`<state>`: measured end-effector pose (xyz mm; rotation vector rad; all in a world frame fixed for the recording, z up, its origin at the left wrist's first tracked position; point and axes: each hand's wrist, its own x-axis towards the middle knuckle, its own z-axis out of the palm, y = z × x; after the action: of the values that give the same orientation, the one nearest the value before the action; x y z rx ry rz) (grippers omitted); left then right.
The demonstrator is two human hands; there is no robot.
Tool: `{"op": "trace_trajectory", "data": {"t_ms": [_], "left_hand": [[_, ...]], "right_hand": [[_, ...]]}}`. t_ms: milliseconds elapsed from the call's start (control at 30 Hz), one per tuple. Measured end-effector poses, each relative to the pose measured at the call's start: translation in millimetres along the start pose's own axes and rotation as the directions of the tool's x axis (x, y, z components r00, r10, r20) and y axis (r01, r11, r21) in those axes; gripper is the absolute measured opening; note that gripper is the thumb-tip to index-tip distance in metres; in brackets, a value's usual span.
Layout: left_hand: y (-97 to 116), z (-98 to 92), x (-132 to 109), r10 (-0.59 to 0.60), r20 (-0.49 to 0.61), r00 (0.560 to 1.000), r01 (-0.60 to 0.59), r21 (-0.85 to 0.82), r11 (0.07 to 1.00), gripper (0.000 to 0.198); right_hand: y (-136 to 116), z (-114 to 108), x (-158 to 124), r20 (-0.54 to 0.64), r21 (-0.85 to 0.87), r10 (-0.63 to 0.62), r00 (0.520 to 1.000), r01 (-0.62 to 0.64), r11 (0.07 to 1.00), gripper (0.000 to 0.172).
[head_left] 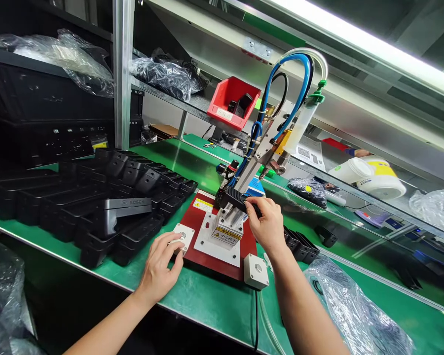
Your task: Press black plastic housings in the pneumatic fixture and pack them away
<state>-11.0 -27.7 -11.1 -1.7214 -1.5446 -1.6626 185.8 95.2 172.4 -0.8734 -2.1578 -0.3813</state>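
Observation:
My left hand point(161, 266) rests beside the left grey button box point(185, 235), fingers spread, with the fingertips on its top near the round button. My right hand point(267, 222) pinches a black plastic part point(237, 197) at the fixture of a small bench press point(227, 229). The part sits tilted on the fixture; its right end is hidden by my fingers. Above it stands the press's metal column with blue hoses point(268, 93) and a clear syringe barrel point(301, 123). A second button box point(257, 271) is at the right corner of the dark red base point(192, 212).
Rows of black plastic housings point(59, 197) cover the bench at left, one marked BOSCH point(128, 204). A red bin point(231, 106) with black parts hangs behind the press. More black parts point(299, 246) and clear plastic bags point(355, 305) lie at right. White tubs point(381, 182) stand on the shelf.

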Motion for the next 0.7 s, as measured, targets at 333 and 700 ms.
{"op": "trace_trajectory", "data": {"t_ms": [333, 700], "left_hand": [[0, -0.6, 0, 0.001, 0.002, 1.0, -0.001, 0.0, 1.0, 0.023], [0, -0.4, 1, -0.006, 0.003, 1.0, 0.006, 0.005, 1.0, 0.022]], "right_hand": [[3, 11, 0, -0.065, -0.025, -0.028, 0.998, 0.026, 0.999, 0.032], [-8, 11, -7, 0.132, -0.243, -0.212, 0.968, 0.239, 0.94, 0.04]]}}
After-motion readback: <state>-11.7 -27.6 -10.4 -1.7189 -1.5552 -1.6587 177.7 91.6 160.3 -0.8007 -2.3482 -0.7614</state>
